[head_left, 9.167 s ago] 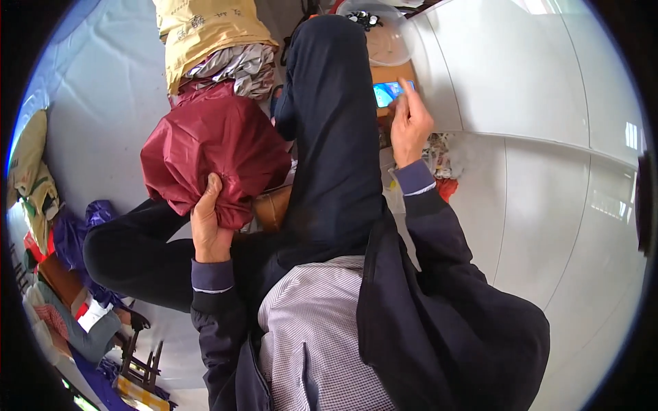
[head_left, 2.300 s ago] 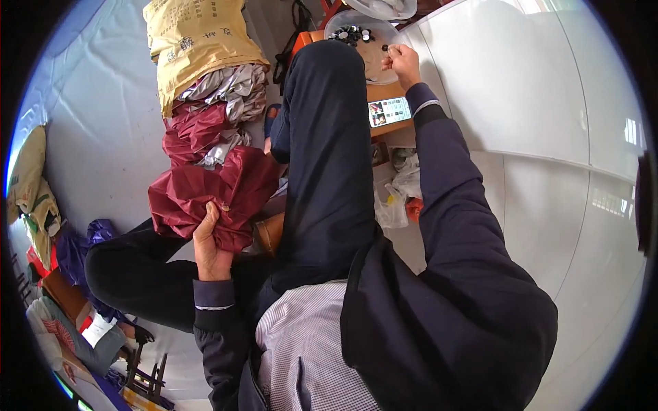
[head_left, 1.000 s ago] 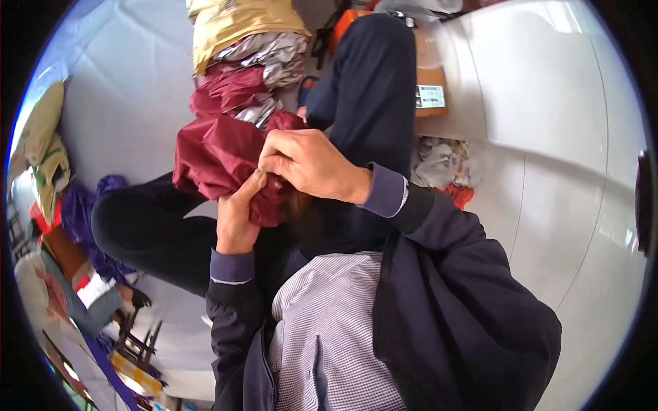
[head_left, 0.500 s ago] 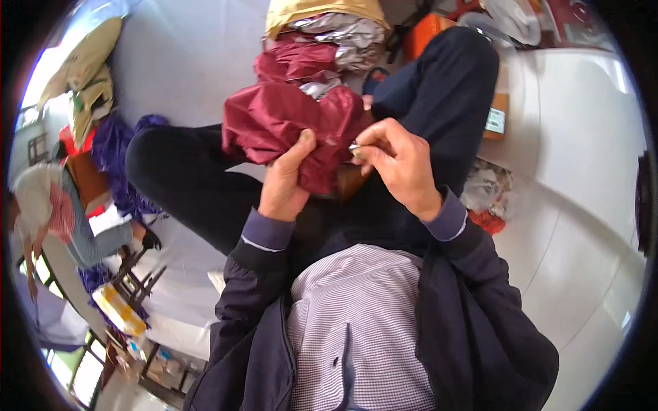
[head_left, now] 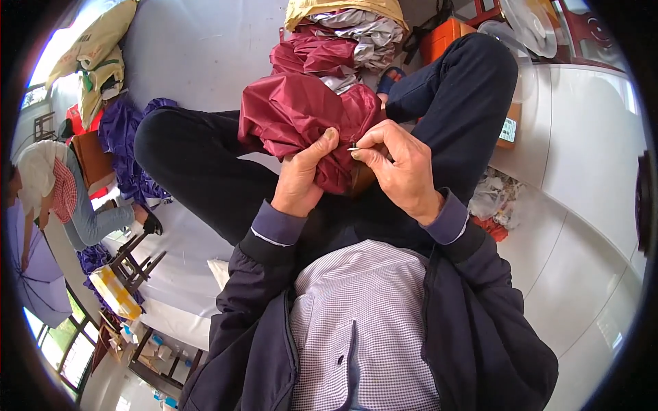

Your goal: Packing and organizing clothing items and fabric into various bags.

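Note:
Bunched maroon fabric (head_left: 291, 109), thin and slightly shiny, lies over my lap between my bent knees. My left hand (head_left: 300, 171) is closed on its near edge, the thumb pressed down on top of the folds. Just right of it, my right hand (head_left: 404, 168) pinches a small metallic piece (head_left: 353, 148) between thumb and forefinger, close against the cloth. The piece is too small to name, and whether it is fixed to the fabric I cannot tell. Beyond lies more maroon cloth (head_left: 312, 55) with silvery cloth (head_left: 373, 38) beside it.
A yellowish sack (head_left: 346, 8) holds the far end of the cloth. An orange box (head_left: 442, 40) stands beyond my right knee, a cardboard box (head_left: 508, 127) beside it. Purple fabric (head_left: 123, 151) lies at the left, near another person (head_left: 65, 185) bending by a light purple umbrella (head_left: 41, 267).
The view has shifted a little, so the scene sits slightly further right. My right fingers still pinch the small piece, now seen more clearly. My left hand keeps its hold on the fabric.

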Available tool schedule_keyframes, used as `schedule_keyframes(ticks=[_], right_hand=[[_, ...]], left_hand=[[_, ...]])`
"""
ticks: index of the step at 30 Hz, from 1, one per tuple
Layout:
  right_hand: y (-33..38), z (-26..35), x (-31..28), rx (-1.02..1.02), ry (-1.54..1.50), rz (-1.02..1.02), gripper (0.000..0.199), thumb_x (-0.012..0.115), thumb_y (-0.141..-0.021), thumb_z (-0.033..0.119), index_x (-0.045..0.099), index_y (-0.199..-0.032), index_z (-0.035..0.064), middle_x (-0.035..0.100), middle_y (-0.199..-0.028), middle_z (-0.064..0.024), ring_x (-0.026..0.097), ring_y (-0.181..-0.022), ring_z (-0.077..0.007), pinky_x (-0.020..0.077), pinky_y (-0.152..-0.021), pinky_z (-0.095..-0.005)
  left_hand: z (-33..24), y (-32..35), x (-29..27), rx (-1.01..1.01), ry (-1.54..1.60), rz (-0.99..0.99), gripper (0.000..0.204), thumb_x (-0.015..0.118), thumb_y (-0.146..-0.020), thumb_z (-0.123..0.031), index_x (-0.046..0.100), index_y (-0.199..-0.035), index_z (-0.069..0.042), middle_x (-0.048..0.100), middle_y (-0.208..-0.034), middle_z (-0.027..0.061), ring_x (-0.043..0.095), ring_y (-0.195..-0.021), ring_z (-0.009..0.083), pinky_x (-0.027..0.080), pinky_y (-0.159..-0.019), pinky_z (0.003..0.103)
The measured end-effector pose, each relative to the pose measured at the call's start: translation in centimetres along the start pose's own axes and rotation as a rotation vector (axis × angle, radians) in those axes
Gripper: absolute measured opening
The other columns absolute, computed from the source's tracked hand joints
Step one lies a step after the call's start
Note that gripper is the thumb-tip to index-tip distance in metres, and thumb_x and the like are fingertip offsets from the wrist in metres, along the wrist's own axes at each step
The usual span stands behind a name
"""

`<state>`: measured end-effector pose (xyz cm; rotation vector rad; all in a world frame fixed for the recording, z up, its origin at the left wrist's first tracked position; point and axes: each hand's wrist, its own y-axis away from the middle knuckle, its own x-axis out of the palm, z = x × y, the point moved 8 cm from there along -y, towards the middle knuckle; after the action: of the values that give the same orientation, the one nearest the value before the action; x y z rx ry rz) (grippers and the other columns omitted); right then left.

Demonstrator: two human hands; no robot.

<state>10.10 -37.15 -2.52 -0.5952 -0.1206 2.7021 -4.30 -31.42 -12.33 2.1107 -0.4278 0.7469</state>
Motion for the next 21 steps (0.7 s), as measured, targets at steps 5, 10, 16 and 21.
schedule_keyframes(ticks=[5, 10, 16, 21], right_hand=[[0.3, -1.1, -0.1, 0.111, -0.037, -0.01, 0.017, 0.079, -0.08, 0.001, 0.063, -0.087, 0.0022, 0.064, -0.08, -0.0045, 0.06, -0.068, -0.0133, 0.0476, -0.062, -0.026], [0.3, -0.3, -0.1, 0.005, 0.011, -0.01, 0.017, 0.08, -0.08, 0.002, 0.064, -0.086, 0.0021, 0.064, -0.08, -0.0044, 0.059, -0.067, -0.0131, 0.0474, -0.061, -0.0268], [0.4, -1.0, 0.0, 0.097, 0.016, 0.019, 0.015, 0.078, -0.082, 0.002, 0.064, -0.085, 0.0016, 0.064, -0.079, -0.003, 0.06, -0.066, -0.0114, 0.048, -0.061, -0.0251], [1.6, -3.6, 0.6, 0.351, -0.199, -0.029, 0.014, 0.075, -0.087, 0.004, 0.062, -0.087, 0.0016, 0.064, -0.075, -0.0012, 0.06, -0.066, -0.0065, 0.0481, -0.059, -0.0227]], left_hand=[[-0.1, 0.2, 0.4, -0.013, -0.016, -0.028, 0.03, 0.071, -0.091, -0.003, 0.062, -0.119, -0.002, 0.069, -0.111, 0.0054, 0.067, -0.1, 0.0165, 0.055, -0.093, 0.034], [-0.2, 0.4, 0.8, 0.004, -0.005, -0.016, 0.039, 0.072, -0.09, -0.002, 0.056, -0.126, -0.001, 0.067, -0.115, 0.0077, 0.067, -0.103, 0.0195, 0.055, -0.094, 0.035], [-0.3, 0.7, 0.8, 0.027, -0.075, -0.027, 0.039, 0.072, -0.09, -0.002, 0.057, -0.125, -0.001, 0.067, -0.114, 0.0076, 0.067, -0.102, 0.0189, 0.055, -0.092, 0.035], [-0.3, 0.5, 1.1, 0.061, -0.163, -0.008, 0.031, 0.072, -0.089, -0.002, 0.062, -0.119, -0.002, 0.069, -0.11, 0.0065, 0.068, -0.099, 0.0178, 0.056, -0.089, 0.033]])
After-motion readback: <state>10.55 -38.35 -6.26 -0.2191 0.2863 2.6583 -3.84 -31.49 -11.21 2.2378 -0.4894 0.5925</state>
